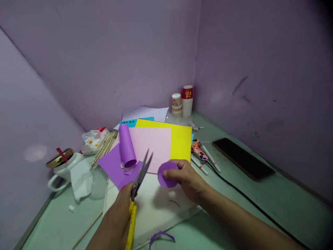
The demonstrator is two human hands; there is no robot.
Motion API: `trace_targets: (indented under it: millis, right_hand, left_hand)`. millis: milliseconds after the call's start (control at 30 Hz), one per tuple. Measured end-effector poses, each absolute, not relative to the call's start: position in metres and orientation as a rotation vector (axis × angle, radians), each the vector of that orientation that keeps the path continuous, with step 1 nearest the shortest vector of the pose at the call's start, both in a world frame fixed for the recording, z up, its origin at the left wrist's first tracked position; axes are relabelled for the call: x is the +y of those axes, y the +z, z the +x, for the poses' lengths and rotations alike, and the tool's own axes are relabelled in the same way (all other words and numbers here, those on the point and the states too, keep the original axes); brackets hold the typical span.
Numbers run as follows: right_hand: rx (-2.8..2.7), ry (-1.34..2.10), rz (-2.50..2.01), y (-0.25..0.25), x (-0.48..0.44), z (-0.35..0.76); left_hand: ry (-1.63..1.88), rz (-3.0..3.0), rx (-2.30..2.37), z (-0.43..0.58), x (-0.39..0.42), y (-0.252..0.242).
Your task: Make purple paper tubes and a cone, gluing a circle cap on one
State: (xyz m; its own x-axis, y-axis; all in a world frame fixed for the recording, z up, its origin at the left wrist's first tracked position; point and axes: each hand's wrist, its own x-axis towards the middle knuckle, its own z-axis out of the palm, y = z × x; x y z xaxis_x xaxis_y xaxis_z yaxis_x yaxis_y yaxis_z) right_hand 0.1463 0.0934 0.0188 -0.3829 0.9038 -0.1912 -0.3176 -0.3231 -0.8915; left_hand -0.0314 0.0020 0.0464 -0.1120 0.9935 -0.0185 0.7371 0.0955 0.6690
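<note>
Two bare hands above a green table (58, 222). Left hand (121, 208): closed around yellow-handled scissors (141, 174), blades slightly parted, pointing away from the person. Right hand (183, 177): thumb and fingers pinch a purple paper disc (167, 183), just right of the scissors. Beyond: a purple paper tube (127, 146), overlapping pink paper (154, 144).

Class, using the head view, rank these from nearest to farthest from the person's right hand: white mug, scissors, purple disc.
1. Purple disc: pinched in the right hand itself.
2. Scissors: to its left, held in the left hand.
3. White mug: far left, well past the scissors.
</note>
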Motion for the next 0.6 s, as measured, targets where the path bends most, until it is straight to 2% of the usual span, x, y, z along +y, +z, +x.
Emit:
trace_targets:
  millis: [233,600]
  right_hand:
    - [-1.173,1.831,-0.851,0.018,0.09,0.147]
    - [-1.302,1.777,-0.829,0.017,0.09,0.147]
  left_hand:
    - [0.482,1.849,1.943,-0.024,-0.01,0.044]
    - [0.351,1.93,1.965,-0.017,-0.013,0.057]
